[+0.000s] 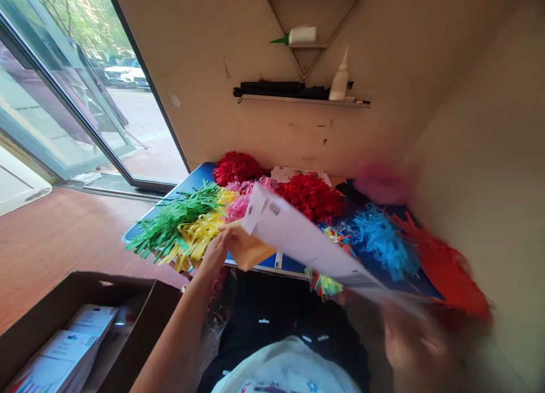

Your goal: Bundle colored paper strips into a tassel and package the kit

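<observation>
My left hand [219,248] is closed on the edge of a tan-yellow sheet [251,250] above the front of the table. A long white printed card [298,225] with a hang hole slants across in front of me; its upper left end is beside that sheet, and its lower right end is blurred. Under this end is my right hand [413,342], smeared by motion, so its fingers and any grip cannot be made out. Green [179,217] and yellow streamers [202,234] lie nearest my left hand. Blue [385,239] and orange-red streamers [447,262] lie toward the right.
Red pom-poms [313,197] and pink streamers [240,203] cover the blue table [155,203]. A blurred pink bunch [383,180] shows at back right. An open cardboard box [164,308] holds printed cards at lower left. Glue bottles [339,83] stand and lie on wall shelves.
</observation>
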{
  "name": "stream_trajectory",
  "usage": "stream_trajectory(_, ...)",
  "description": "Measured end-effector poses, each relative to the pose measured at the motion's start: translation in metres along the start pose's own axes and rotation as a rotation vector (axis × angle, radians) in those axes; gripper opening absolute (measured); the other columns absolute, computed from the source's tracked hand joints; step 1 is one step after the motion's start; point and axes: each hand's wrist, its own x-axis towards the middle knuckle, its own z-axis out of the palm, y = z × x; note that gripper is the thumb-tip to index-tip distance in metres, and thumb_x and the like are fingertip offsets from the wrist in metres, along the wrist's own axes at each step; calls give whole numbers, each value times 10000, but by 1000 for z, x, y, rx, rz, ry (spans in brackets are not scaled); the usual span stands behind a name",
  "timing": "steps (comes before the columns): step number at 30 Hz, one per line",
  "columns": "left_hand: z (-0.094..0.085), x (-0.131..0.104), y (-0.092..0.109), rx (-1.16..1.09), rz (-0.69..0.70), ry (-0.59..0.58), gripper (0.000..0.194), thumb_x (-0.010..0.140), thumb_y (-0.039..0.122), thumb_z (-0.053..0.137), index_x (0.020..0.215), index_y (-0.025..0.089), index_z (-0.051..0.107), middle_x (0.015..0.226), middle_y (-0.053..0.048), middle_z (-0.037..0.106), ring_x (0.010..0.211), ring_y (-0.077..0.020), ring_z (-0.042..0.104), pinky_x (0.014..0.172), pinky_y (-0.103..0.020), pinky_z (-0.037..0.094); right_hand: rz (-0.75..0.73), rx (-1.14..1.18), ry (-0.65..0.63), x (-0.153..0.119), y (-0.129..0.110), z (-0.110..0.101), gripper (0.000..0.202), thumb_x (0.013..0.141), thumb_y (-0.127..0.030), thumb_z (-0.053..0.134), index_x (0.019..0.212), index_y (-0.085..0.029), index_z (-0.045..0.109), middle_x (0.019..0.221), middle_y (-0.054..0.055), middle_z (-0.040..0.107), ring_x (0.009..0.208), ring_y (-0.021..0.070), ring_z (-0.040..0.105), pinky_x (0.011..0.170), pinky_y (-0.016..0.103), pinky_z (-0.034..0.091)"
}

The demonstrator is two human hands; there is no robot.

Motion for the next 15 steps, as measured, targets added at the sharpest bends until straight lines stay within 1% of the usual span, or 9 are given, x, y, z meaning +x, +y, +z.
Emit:
stream_trajectory(1,6,8,-7,23,-18,-14,650,767,707,463,949,125,689,759,-69,675,723,-200,637,629,-281,504,-91,-36,43,5,-3,2,201,828,-373,700,930,-206,746,555,30,659,410,166,569,408,275,469)
stream_trajectory(3,16,20,-18,56,-43,-95,615,709,537,634,1176,137,630,688,-11,663,623,-170,638,572,-252,489,-259,-92,20,14,-9,16,141,840,-321,688,937,-235,744,743,68,735,578,206,671,540,306,535)
stream_trajectory(5,19,26,-23,96,-72,-172,704,697,404,665,1341,158,519,616,33,651,499,-143,615,505,-227,462,-426,-137,-42,22,-15,40,131,863,-253,648,956,-263,739,869,70,756,736,226,711,675,330,555)
stream_trajectory(8,8,21,-16,188,-85,-200,688,715,314,652,1374,189,496,545,62,637,385,-117,546,447,-201,409,-626,-216,-39,28,-18,81,236,893,-139,565,1026,-263,715,922,63,760,790,211,711,735,333,531)
stream_trajectory(10,-3,8,-5,260,-70,-154,591,733,302,648,1312,216,565,546,58,631,416,-118,541,466,-201,403,-672,-262,-45,23,-16,104,248,901,-121,547,1023,-261,711,937,59,760,743,196,695,706,332,498)
stream_trajectory(12,-5,-15,7,339,-29,-16,454,783,321,617,1227,225,629,650,11,665,551,-147,596,547,-230,442,-687,-307,-124,8,-14,121,248,913,-120,540,1027,-263,707,967,52,759,683,176,661,658,333,439)
stream_trajectory(13,0,-28,12,376,4,71,400,824,341,581,1200,217,642,749,-28,687,654,-173,628,615,-261,471,-690,-324,-187,-2,-12,128,249,920,-118,535,1036,-262,702,987,50,756,664,166,641,638,335,403)
stream_trajectory(14,8,-41,16,431,95,225,361,854,368,559,1160,206,659,839,-62,697,752,-200,645,699,-302,497,-690,-340,-252,-13,-11,134,241,928,-122,531,1038,-257,698,997,49,752,658,161,625,627,337,370)
stream_trajectory(15,20,-53,18,461,213,266,348,857,382,570,1139,201,665,964,-94,696,889,-230,651,808,-348,503,-688,-355,-308,-25,-9,140,220,935,-131,528,1017,-246,697,974,51,750,655,159,611,620,339,344)
